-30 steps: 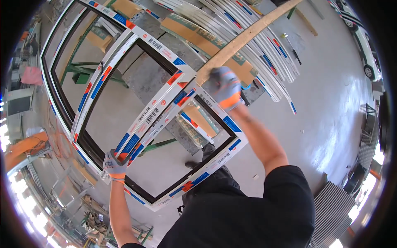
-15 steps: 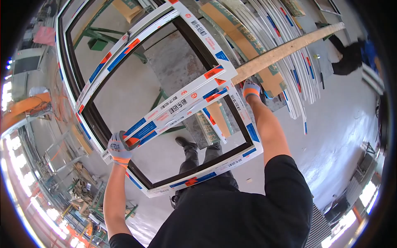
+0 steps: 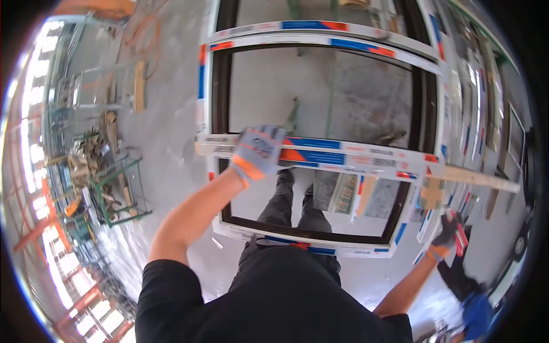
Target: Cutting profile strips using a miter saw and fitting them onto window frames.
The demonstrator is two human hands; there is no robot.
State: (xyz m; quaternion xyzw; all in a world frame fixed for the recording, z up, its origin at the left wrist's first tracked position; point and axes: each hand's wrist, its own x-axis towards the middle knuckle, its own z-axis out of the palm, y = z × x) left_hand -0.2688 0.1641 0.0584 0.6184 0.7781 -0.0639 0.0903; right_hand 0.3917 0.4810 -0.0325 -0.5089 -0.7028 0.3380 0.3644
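Observation:
A large window frame (image 3: 426,114) with dark inner edges, wrapped in white, blue and orange film, lies in front of me. My left hand (image 3: 258,150), in a grey and orange glove, is closed over its film-covered crossbar (image 3: 337,157), left of the middle. To the right, beyond the frame's near right corner, my gloved right hand (image 3: 446,235) is closed on a red-handled tool (image 3: 460,237). The tool's exact kind is too small and blurred to tell. A wooden batten (image 3: 486,178) sticks out from under the frame on the right.
Film-wrapped profiles (image 3: 474,91) lie along the right side, near a piece of cardboard (image 3: 432,193). A co-worker in blue (image 3: 477,314) is at the lower right. A green metal rack (image 3: 117,197) and scrap stand to the left. My legs (image 3: 280,200) show through the frame.
My view has turned, so the frame now lies squarer before me. My right hand has come away from beside the cardboard and now shows a red-handled tool. My left hand stays on the crossbar.

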